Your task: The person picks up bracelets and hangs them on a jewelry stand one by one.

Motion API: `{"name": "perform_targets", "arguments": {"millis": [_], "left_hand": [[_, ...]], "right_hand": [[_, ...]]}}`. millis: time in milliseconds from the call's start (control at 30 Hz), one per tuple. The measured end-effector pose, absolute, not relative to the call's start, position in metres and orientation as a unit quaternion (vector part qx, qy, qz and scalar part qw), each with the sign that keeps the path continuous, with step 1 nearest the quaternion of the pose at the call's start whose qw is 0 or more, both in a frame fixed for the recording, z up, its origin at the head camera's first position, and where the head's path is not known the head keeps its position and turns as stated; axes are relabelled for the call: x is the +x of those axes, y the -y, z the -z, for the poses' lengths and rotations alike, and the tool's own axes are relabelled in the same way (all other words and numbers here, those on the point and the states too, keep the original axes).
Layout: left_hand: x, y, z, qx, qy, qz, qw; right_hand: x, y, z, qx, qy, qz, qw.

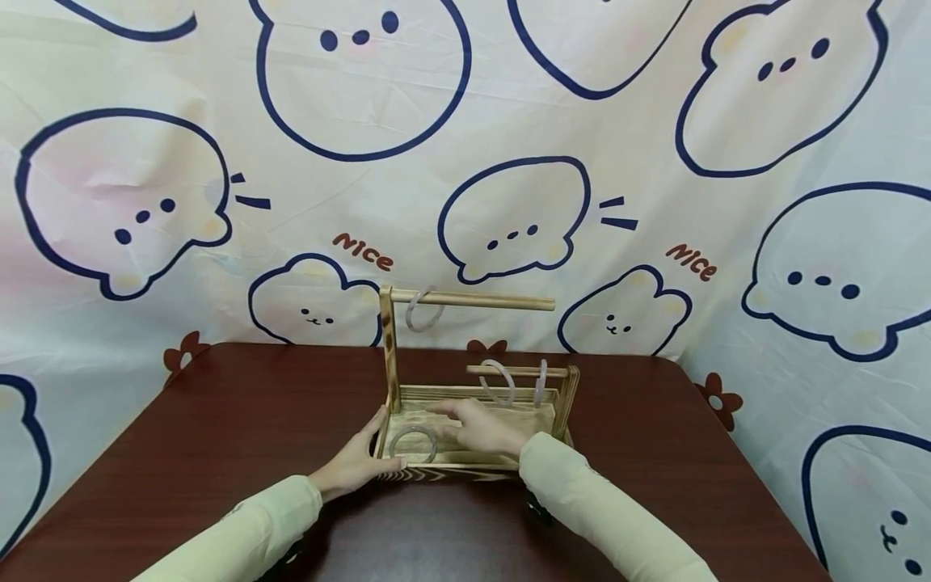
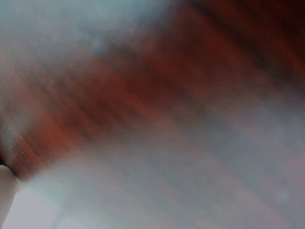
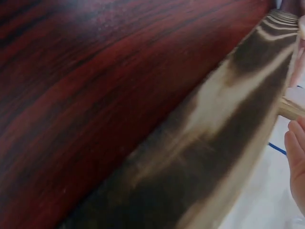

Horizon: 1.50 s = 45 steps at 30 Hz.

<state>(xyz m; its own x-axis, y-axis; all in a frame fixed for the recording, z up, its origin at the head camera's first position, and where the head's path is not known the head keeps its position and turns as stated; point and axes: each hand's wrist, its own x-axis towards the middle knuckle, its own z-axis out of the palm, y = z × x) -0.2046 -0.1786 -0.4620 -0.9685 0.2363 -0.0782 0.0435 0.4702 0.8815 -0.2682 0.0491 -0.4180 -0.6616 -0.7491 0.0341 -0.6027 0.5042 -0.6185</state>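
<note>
A wooden jewelry stand with a tray base sits on the table. My left hand holds its left front corner, thumb along the front edge and fingers at the left side. Over the tray reaches my right hand, fingers extended, nothing visible between them. A pale translucent bangle lies in the tray's left front part. Another bangle hangs on the upper bar, near its post. The lower bar carries two more. In the right wrist view, fingers show beside the tray's dark-grained front wall.
The stand rests on a dark red-brown wooden table. Behind it hangs a pale cloth printed with cartoon bears. The left wrist view is blurred, mostly table surface and glare.
</note>
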Motion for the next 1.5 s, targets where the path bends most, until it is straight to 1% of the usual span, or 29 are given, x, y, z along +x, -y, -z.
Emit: {"name": "perform_targets", "arguments": {"millis": [300, 533, 767, 1200, 1400, 1500], "left_hand": [[-0.202, 0.178, 0.467, 0.071, -0.84, -0.527, 0.106], [-0.203, 0.177, 0.467, 0.081, -0.84, -0.528, 0.098], [-0.204, 0.178, 0.463, 0.078, -0.843, -0.523, 0.097], [-0.204, 0.178, 0.462, 0.073, -0.846, -0.519, 0.1], [-0.205, 0.177, 0.462, 0.073, -0.849, -0.515, 0.095], [-0.205, 0.177, 0.462, 0.072, -0.848, -0.516, 0.094]], "right_hand": [[-0.276, -0.03, 0.444, -0.422, -0.838, 0.301, 0.17], [-0.274, -0.021, 0.446, -0.45, -0.847, 0.234, 0.159], [-0.276, -0.019, 0.441, -0.445, -0.866, 0.183, 0.137], [-0.281, -0.028, 0.445, -0.391, -0.889, 0.205, 0.123], [-0.283, -0.034, 0.446, -0.363, -0.896, 0.222, 0.126], [-0.284, -0.036, 0.447, -0.362, -0.898, 0.223, 0.114]]}}
